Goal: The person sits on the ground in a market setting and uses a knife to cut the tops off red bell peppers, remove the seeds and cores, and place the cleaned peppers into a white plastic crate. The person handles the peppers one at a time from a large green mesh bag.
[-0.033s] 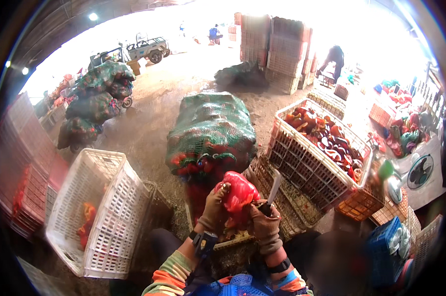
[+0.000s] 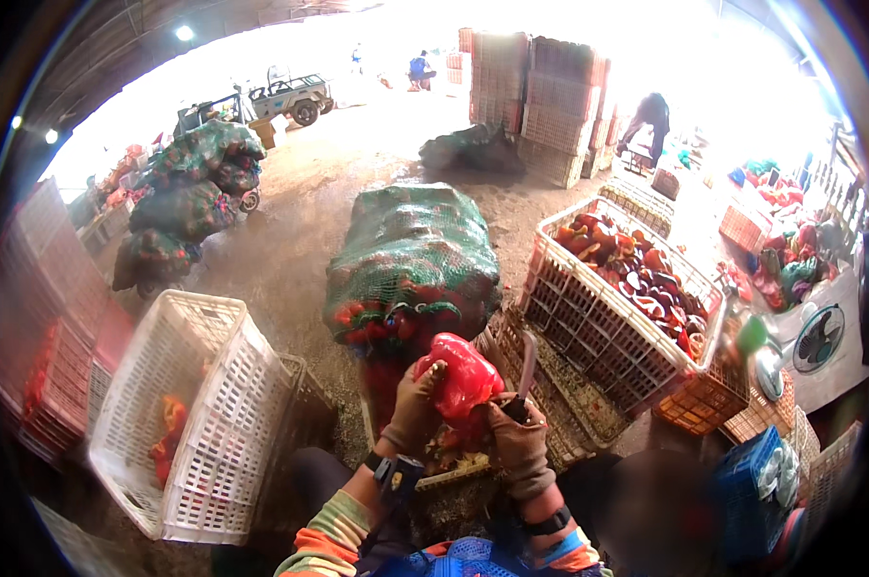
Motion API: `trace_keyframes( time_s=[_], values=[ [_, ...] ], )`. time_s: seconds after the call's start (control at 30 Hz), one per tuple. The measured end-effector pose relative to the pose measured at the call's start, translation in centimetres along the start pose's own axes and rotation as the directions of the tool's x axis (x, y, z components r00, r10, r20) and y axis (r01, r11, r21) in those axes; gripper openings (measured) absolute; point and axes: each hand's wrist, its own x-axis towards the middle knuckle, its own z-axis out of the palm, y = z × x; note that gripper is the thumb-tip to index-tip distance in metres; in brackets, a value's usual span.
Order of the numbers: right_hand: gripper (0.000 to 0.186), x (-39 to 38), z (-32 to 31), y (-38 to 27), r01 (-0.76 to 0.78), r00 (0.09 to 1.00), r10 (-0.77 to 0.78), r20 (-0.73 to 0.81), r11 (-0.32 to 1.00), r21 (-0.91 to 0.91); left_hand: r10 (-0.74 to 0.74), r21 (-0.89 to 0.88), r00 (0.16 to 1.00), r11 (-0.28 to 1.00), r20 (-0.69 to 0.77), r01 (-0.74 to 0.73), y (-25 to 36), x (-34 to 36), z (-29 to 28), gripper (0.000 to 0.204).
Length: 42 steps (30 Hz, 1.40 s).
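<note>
My left hand, in a brown glove, is closed around a large red bell pepper. In my gloved right hand is a knife, its dark handle in the fist and its blade pointing up, away from the pepper. The right fingers come up against the pepper's lower right side. Below both hands lies a crate with pepper scraps in it. Just beyond the pepper rests a big green mesh sack full of red peppers.
To the left, a tilted white crate holds a few red pieces. A crate of cut peppers stands at the right. Farther off are stacked crates, more filled sacks, a fan and a bent-over person.
The pepper has turned slightly in my left hand. The knife blade has swung a little more upright and shifted left. Both hands keep their grip.
</note>
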Motion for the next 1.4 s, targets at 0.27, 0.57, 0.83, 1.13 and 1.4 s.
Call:
trace_keyframes(
  time_s=[0.27, 0.57, 0.83, 1.13, 1.4],
  values=[
    [0.029, -2.5, 0.7, -3.1, 0.108, 0.973, 0.094, 0.209, 0.617, -0.780, 0.340, 0.816, 0.871, 0.343, 0.354, -0.466, 4.9, -2.3, 0.3, 0.059],
    [0.031, -1.6, 1.6, -2.9, 0.088, 0.962, 0.195, 0.193, 0.448, -0.890, 0.422, 0.783, 0.852, 0.395, 0.309, -0.480, 5.3, -3.3, 1.2, 0.045],
    [0.027, -3.0, 0.0, -0.4, 0.114, 0.968, 0.119, 0.219, 0.570, -0.814, 0.277, 0.261, 0.959, 0.932, -0.066, -0.251, 8.5, 0.9, -4.1, 0.014],
    [0.016, 1.8, 2.8, -0.9, 0.238, 0.962, -0.175, 0.210, 0.915, -0.325, 0.123, 0.232, 0.984, 0.969, -0.132, -0.090, 6.5, -0.4, -1.1, 0.022],
    [0.020, 3.3, 0.8, 0.6, -0.160, 0.968, 0.192, 0.160, 0.967, -0.196, 0.101, 0.318, 0.988, 0.946, -0.119, -0.058, 2.8, 1.0, -2.2, 0.024]
  ],
)
